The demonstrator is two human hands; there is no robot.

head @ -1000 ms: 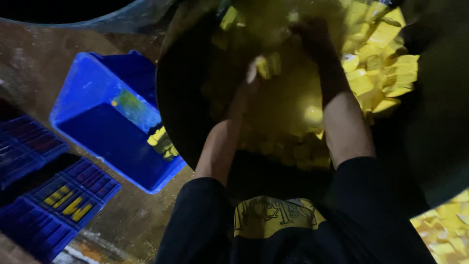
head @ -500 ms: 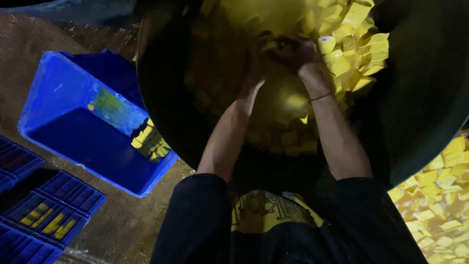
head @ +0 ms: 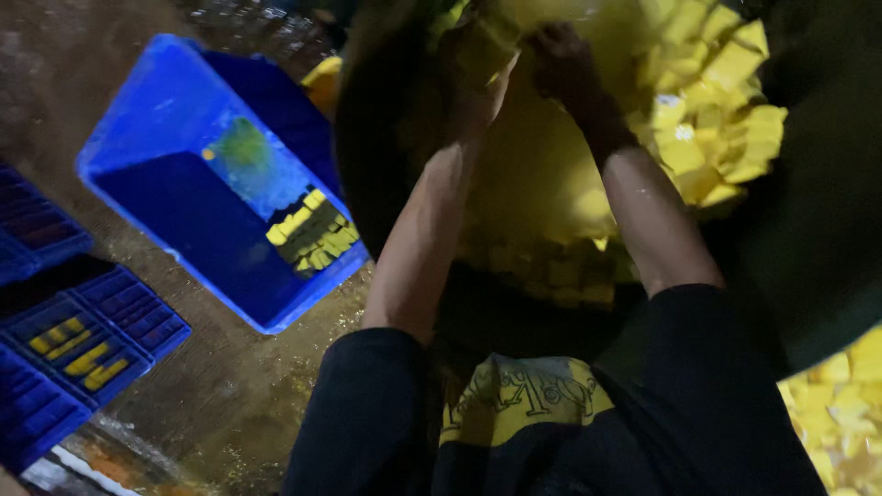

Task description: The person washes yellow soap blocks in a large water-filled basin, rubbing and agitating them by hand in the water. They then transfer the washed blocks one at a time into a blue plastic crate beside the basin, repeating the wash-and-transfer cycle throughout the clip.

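Yellow chunks fill the dark basin around both hands; left hand and right hand meet, grip blurred, cannot tell

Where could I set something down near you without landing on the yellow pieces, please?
The blue tub is bare except yellow pieces at its near corner. The big dark basin, where both hands work, is crowded.
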